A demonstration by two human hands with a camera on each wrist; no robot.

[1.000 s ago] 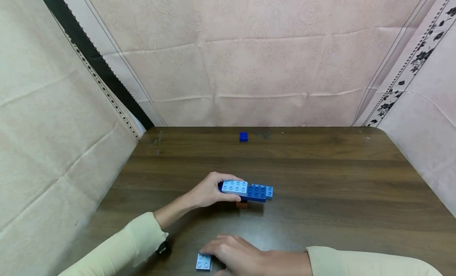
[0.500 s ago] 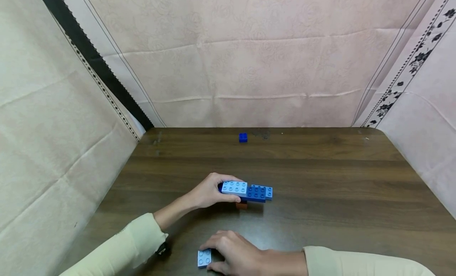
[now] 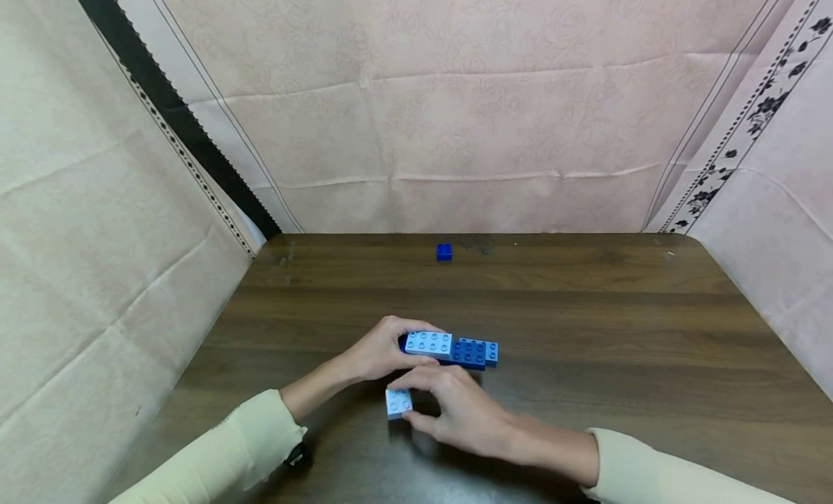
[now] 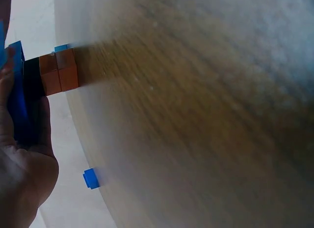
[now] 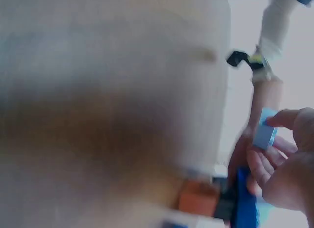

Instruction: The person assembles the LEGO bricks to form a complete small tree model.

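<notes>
My left hand (image 3: 380, 352) grips a built-up stack of toy building bricks by its left end, thumb in front and fingers behind. On top of the stack sits a light blue brick (image 3: 428, 343), over a longer dark blue brick (image 3: 468, 354) with another blue brick (image 3: 492, 353) at the right end. Orange-brown bricks (image 4: 59, 71) and a black brick (image 4: 32, 78) show beneath in the left wrist view. Between thumb and fingers, my right hand (image 3: 465, 411) pinches a small light blue brick (image 3: 398, 404), held above the table just in front of the stack.
A single dark blue brick (image 3: 444, 252) lies near the far edge of the brown wooden table (image 3: 618, 345). Pale cloth (image 3: 481, 128) hangs behind the table and along both sides.
My right hand has taken hold of the small light blue brick, lifted it from the table's front and carried it forward to the stack. The left hand and stack stay put.
</notes>
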